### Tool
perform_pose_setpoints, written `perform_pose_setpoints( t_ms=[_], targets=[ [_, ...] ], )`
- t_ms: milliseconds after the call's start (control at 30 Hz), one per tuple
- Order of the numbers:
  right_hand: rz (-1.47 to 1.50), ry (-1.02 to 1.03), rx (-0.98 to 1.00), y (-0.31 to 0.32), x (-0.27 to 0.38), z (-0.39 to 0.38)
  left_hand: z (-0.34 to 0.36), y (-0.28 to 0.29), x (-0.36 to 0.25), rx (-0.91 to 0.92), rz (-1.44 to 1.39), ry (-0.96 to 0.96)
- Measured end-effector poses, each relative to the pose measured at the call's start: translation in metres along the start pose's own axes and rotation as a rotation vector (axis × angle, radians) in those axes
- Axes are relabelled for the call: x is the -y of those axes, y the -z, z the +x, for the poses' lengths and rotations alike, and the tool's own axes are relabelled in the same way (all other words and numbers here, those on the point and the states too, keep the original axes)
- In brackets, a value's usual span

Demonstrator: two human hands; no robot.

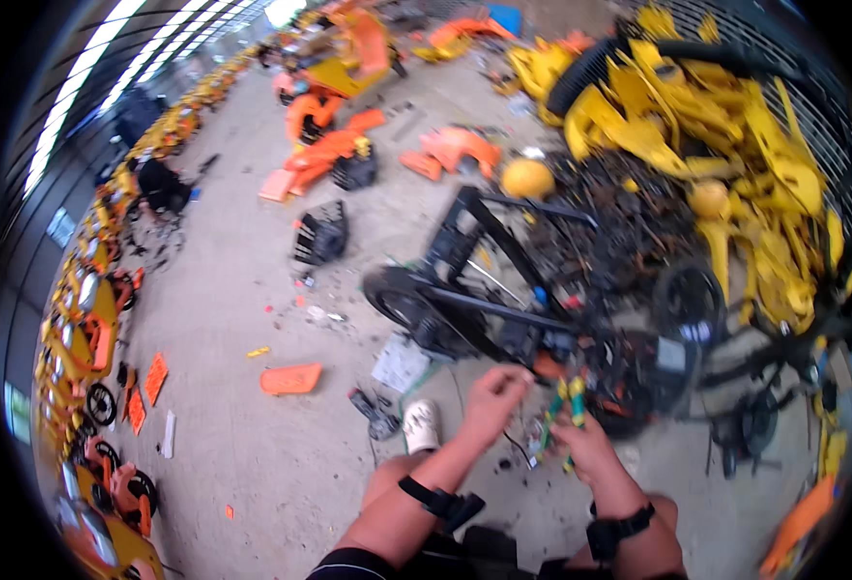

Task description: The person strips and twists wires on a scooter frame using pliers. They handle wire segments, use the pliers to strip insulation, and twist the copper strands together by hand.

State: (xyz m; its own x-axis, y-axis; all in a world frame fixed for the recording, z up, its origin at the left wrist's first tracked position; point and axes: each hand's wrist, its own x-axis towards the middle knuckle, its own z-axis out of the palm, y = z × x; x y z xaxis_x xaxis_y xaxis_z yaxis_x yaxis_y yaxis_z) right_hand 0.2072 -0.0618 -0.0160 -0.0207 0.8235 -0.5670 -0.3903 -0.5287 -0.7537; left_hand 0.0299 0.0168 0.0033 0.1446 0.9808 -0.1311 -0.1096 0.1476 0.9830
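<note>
My left hand (pixel 498 394) is closed, its fingertips pinched together beside a stripped black bike frame (pixel 489 311). Whatever lies between those fingertips is too small and blurred to name. To its right, my right hand (pixel 585 447) grips pliers (pixel 577 398) with green and yellow handles; their jaws cannot be made out. The frame lies across the floor in front of me, with a black wheel (pixel 395 297) at its left end. Dark parts and cables crowd the frame just beyond the pliers.
A heap of yellow plastic panels (pixel 764 164) rises at the right, beside a pile of dark metal parts (pixel 619 208). Orange panels (pixel 324 159) and a black basket (pixel 321 232) lie farther off. Yellow bikes (pixel 87 319) line the left wall, where a person in dark clothes (pixel 162 186) crouches.
</note>
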Motion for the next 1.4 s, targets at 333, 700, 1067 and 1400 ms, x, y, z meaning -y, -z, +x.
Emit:
perform_pose_setpoints(
  t_ms=[333, 700, 1067, 1400],
  targets=[
    [-0.442, 0.207, 0.044, 0.01, -0.005, 0.002, -0.008, 0.002, -0.01, 0.246, -0.352, 0.183],
    [-1.018, 0.713, -0.14, -0.004, 0.027, -0.02, -0.016, -0.011, -0.007, 0.185, 0.202, -0.21],
    [-1.233, 0.926, -0.337, 0.004, 0.022, -0.023, -0.023, -0.011, -0.011, 0.217, 0.325, -0.255],
    [-1.253, 0.806, -0.371, 0.001, 0.026, -0.03, -0.024, -0.01, -0.011, 0.215, 0.326, -0.279]
  ],
)
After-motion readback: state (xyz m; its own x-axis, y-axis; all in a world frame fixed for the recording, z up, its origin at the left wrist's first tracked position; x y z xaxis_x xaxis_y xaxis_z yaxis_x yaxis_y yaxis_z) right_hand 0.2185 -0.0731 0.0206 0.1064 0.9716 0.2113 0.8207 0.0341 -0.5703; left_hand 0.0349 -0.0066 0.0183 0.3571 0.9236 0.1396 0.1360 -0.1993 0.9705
